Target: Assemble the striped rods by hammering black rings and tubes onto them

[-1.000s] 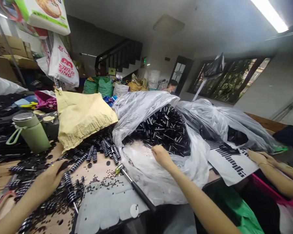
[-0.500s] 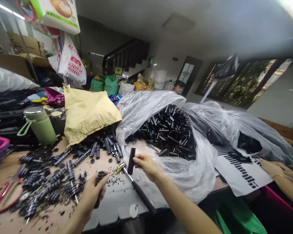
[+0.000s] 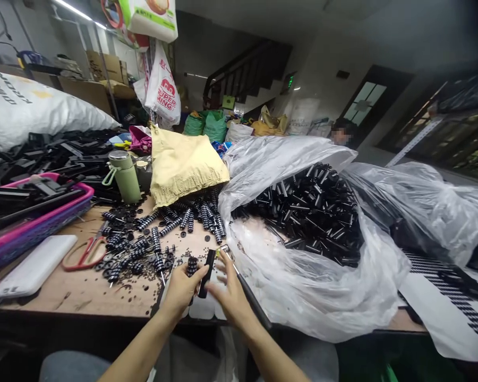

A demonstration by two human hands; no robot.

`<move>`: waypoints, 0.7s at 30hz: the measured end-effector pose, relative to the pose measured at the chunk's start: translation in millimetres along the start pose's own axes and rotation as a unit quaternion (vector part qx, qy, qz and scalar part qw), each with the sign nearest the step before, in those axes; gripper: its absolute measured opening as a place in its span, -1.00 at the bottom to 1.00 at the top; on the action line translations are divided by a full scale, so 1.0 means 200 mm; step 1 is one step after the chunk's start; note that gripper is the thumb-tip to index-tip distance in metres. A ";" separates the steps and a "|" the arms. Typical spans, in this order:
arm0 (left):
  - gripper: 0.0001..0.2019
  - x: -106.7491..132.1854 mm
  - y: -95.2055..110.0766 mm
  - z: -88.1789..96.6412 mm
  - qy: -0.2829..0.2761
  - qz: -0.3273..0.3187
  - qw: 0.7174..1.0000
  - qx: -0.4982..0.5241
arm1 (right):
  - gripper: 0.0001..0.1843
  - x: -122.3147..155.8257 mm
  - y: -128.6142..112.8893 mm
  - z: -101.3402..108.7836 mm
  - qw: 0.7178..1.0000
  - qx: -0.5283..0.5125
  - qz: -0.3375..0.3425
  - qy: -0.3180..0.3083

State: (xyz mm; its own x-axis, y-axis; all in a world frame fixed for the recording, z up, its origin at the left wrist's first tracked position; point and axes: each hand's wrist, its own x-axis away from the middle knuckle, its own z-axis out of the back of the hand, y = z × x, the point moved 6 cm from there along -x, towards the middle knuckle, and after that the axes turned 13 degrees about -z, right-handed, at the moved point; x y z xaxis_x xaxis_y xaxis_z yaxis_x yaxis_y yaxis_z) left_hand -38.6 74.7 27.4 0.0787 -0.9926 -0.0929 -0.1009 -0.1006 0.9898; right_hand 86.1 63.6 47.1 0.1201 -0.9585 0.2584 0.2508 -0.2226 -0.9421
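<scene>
My left hand (image 3: 179,289) is closed around a black ribbed roller with white marks (image 3: 191,265). Its thumb reaches the near side of a flat black strip-like piece (image 3: 207,273), which stands upright between my two hands. On the other side, my right hand (image 3: 231,292) has its fingers spread, with the thumb close beside the strip; whether it touches cannot be made out. Just behind the right hand lies a hammer (image 3: 253,300) with a dark handle, its metal head partly hidden by the fingers.
Marked rollers (image 3: 156,249) and tiny parts litter the table's left. Red-handled scissors (image 3: 85,254), a white phone-like slab (image 3: 35,265), a pink-rimmed basket (image 3: 85,193) and a green flask (image 3: 125,178) stand further left. A plastic bag (image 3: 279,286) spills black pieces (image 3: 302,212); a yellow sack (image 3: 187,170) lies behind.
The view has swung left. My hands have come together; the black strip, earlier pinched in my right hand, is now against my left thumb, and the right fingers have spread.
</scene>
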 end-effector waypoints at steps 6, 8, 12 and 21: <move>-0.88 0.09 0.11 -0.09 -0.140 -0.311 0.917 -0.208 | -0.31 0.04 0.16 -0.16 0.867 -0.383 -0.278 -0.153; -0.84 0.12 0.08 -0.09 -0.160 -0.345 0.892 -0.245 | -0.31 0.04 0.15 -0.18 0.835 -0.414 -0.319 -0.174; -0.81 0.14 0.02 -0.07 -0.148 -0.384 0.859 -0.303 | -0.33 0.06 0.16 -0.22 0.795 -0.439 -0.361 -0.213; -0.69 0.07 -0.03 -0.03 -0.123 -0.177 0.961 -0.172 | -0.35 0.00 0.29 -0.01 0.921 -0.323 -0.215 0.009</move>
State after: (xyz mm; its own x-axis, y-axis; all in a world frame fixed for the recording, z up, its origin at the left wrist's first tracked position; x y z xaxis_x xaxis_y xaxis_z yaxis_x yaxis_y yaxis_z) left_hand -31.1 62.1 20.9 -0.1932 -0.8906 -0.4118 0.2264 -0.4488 0.8644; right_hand 98.3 50.8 -7.4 0.1255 -0.7586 0.6394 -0.3543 -0.6362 -0.6853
